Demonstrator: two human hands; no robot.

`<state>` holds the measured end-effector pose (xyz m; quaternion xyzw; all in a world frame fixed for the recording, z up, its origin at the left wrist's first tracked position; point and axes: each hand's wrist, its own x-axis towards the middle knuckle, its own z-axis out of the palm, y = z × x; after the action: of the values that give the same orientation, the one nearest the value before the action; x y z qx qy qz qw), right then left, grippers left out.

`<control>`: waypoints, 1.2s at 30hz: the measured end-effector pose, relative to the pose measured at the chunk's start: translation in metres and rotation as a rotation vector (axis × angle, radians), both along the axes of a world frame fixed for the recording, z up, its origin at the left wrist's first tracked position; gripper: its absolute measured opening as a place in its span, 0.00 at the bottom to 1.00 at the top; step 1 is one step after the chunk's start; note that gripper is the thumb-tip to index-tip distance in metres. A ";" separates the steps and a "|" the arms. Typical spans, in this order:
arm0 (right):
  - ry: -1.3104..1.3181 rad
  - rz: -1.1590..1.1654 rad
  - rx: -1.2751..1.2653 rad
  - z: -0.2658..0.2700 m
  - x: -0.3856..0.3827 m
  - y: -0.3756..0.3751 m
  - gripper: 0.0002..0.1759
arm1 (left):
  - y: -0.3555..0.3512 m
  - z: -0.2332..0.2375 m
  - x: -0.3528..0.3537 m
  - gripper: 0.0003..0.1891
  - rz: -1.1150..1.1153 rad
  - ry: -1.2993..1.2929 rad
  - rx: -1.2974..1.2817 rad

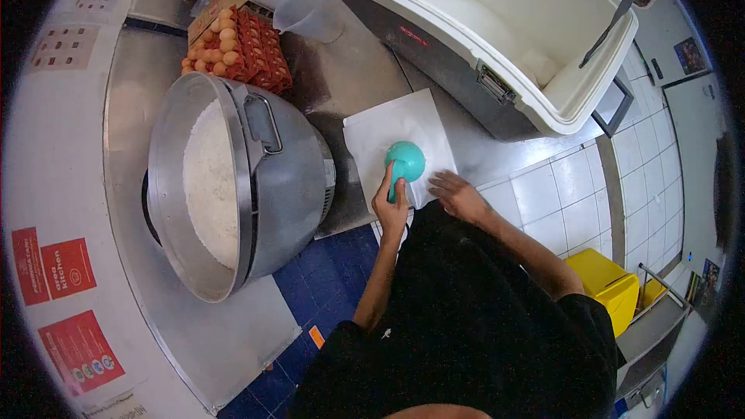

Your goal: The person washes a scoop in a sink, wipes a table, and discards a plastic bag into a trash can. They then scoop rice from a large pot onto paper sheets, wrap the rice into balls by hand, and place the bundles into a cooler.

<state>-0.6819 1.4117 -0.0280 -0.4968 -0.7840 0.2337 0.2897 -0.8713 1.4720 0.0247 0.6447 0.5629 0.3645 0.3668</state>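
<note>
A turquoise scoop (pixel 407 160) is held by its short handle in my left hand (pixel 390 200), thumb and fingers closed round it. The scoop rests over a white sheet or flat bag (pixel 366 133) at the metal counter's edge; whether anything is in the scoop is too unclear to tell. On the sheet's lower right corner lies my right hand (pixel 459 195), fingers spread and holding nothing. To the left stands a large metal bowl (pixel 165 217) with white powder (pixel 211 186) in it.
Behind the bowl, egg trays (pixel 264 54) hold several brown eggs (pixel 221 35). Clear plastic containers (pixel 306 12) stand beside them. A big open cooler box (pixel 458 85) with a white interior occupies the back right. A yellow bin (pixel 601 283) is at the right.
</note>
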 end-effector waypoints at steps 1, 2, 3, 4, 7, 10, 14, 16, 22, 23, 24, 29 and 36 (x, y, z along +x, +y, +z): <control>-0.014 -0.014 0.003 0.002 0.000 0.000 0.19 | 0.000 0.001 0.001 0.20 0.028 -0.057 -0.015; -0.029 -0.030 0.007 0.005 0.002 0.002 0.18 | 0.003 -0.001 0.002 0.20 0.020 -0.062 -0.014; -0.033 -0.036 0.004 0.008 0.004 0.003 0.18 | 0.003 -0.003 0.003 0.20 0.042 -0.029 0.013; -0.044 -0.041 -0.004 0.010 0.005 0.003 0.18 | 0.000 -0.004 0.001 0.19 0.070 0.007 0.036; -0.067 -0.055 0.009 0.006 0.007 0.008 0.17 | 0.001 0.003 0.002 0.18 0.061 0.033 0.085; -0.066 -0.041 -0.009 0.004 0.002 0.003 0.17 | 0.003 -0.004 0.000 0.20 0.095 -0.055 -0.007; -0.078 -0.034 0.004 -0.002 0.002 0.006 0.17 | 0.020 0.009 0.007 0.20 0.111 -0.056 0.095; -0.074 -0.033 0.000 0.003 0.003 0.002 0.17 | 0.006 0.052 0.008 0.19 0.167 -0.139 -0.010; -0.085 0.032 -0.007 0.005 0.005 0.011 0.16 | 0.009 0.238 -0.032 0.20 0.448 0.009 0.583; -0.073 0.031 -0.027 0.003 0.005 0.012 0.15 | 0.013 0.271 -0.047 0.20 0.501 0.139 0.588; -0.078 0.064 -0.021 0.000 0.007 0.015 0.15 | 0.018 0.297 -0.063 0.20 0.555 0.269 0.586; -0.006 0.054 0.038 -0.009 0.009 0.022 0.13 | 0.029 0.321 -0.090 0.15 0.490 0.869 0.973; 0.195 -0.167 -0.152 0.017 -0.005 0.029 0.09 | -0.004 0.010 -0.070 0.22 -0.272 0.653 0.226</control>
<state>-0.6867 1.4412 -0.0111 -0.5556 -0.6881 0.3149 0.3445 -0.9408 1.4676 0.0350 0.8324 0.5158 0.1472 0.1394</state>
